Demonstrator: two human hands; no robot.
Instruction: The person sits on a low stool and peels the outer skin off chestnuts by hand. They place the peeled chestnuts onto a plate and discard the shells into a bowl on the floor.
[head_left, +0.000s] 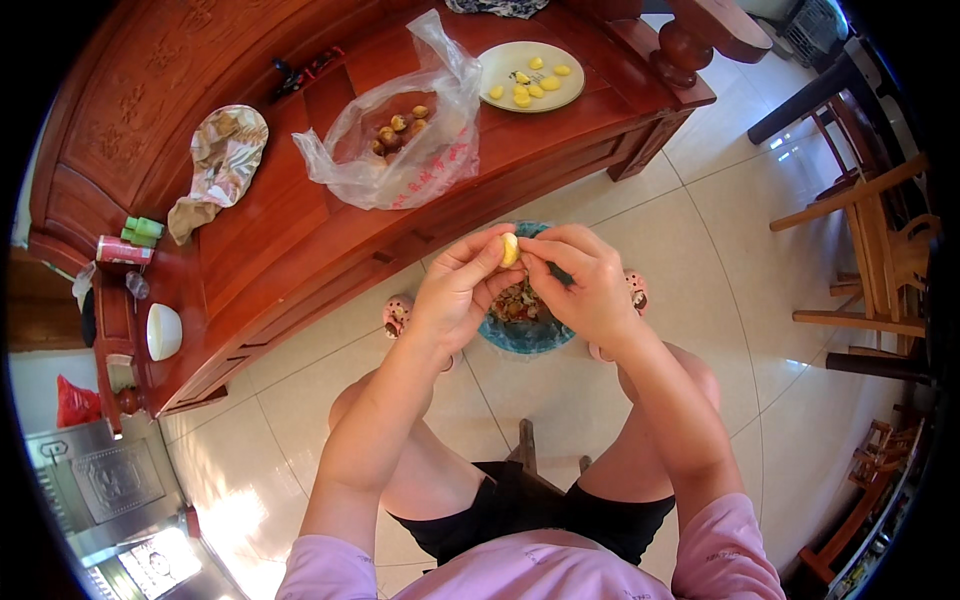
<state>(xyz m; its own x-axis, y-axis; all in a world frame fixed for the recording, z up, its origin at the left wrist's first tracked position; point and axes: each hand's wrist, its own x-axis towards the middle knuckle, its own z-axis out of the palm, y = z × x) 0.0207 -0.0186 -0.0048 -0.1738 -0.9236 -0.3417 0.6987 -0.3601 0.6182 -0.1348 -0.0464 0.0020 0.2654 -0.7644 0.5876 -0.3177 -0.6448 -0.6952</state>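
My left hand [466, 280] pinches a small pale-yellow nut [509, 250] between its fingertips. My right hand [585, 280] has its closed fingertips at the nut's right side, touching it. Beneath both hands a blue lined bin [529, 342] holds brown and pale scraps, partly hidden by the fingers. On the wooden bench [260, 290] ahead lie a crumpled clear plastic bag [445, 90] with several brown nuts [390, 138] in it and, to its right, a white plate [503, 70] with several yellow nuts [551, 83].
At the bench's left are a patterned cloth [225, 150], green and pink cylinders [124, 251] and a white bowl [164, 331]. Wooden chairs [880, 260] stand at the right. A red bag [78, 402] is at far left. My knees and pink shoes flank the bin.
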